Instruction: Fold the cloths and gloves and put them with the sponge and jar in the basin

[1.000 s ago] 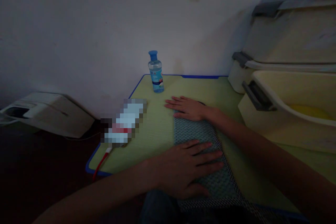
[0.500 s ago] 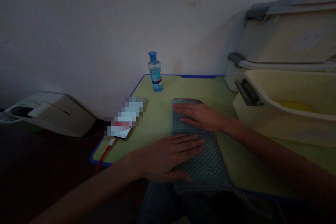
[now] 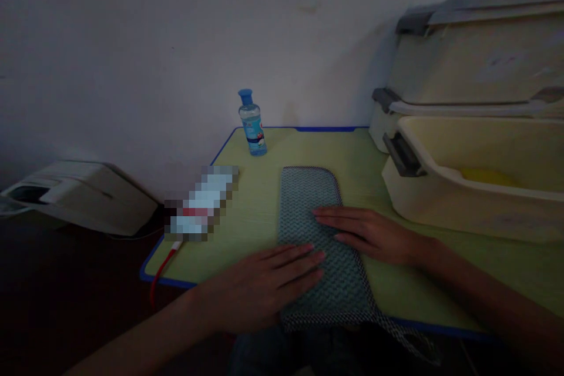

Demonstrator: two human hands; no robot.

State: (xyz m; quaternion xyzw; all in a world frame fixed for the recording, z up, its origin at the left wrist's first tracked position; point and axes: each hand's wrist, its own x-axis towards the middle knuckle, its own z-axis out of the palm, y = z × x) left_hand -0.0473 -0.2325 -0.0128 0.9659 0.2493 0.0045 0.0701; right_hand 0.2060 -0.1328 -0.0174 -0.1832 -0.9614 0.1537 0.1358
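A folded grey-green textured cloth [image 3: 304,194] with black-and-white edging lies lengthwise on the table, its near end at the table's front edge. From its near right corner a cord-like loop [image 3: 414,341] hangs over that edge. My left hand [image 3: 273,282] rests flat on the cloth's near left part, fingers stretched out. Across its right side lies my right hand [image 3: 374,235], open, with its fingertips on the cloth's middle. Neither hand grips anything.
The light green table [image 3: 308,147] has a blue rim. A blue-capped clear bottle [image 3: 253,129] stands at the back left. Left of the cloth is a blurred phone [image 3: 205,194] on a red cable [image 3: 161,270]. Cream bins [image 3: 462,211] stand right; a white box [image 3: 97,194] sits far left.
My right hand has slid nearer along the cloth, uncovering its far end. My left hand has shifted slightly left and nearer. The whole view has moved a little.
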